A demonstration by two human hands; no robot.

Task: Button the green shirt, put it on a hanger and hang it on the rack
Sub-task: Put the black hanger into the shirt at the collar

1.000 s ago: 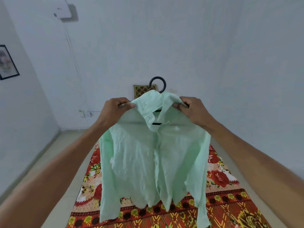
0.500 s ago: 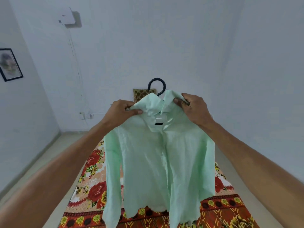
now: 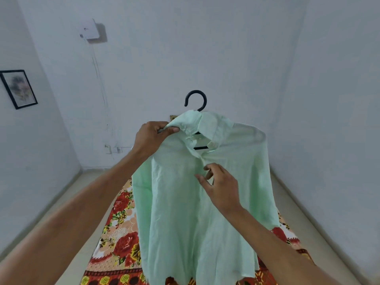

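Two bare hands are up in front of the white wall, working a pale green shirt (image 3: 185, 202) that hangs in the air on a black hanger (image 3: 196, 99), its hook poking up above the collar and a bit of the dark bar showing through the open neck. The left hand (image 3: 153, 138) has its fingers (image 3: 172, 130) pressed together, pinching the shirt's left shoulder just beside the collar, and that grip carries the garment. The right hand (image 3: 221, 186) sits lower, at the front placket just below the collar, its fingers loosely spread and curled, tips close to the fabric; whether they touch it I cannot tell. The shirt's hem dangles over a red floral mattress cover (image 3: 121, 239) spread on the floor. A framed picture (image 3: 19, 89) hangs on the left wall, and a small white box (image 3: 90, 30) is mounted high up, with a cable trailing down.
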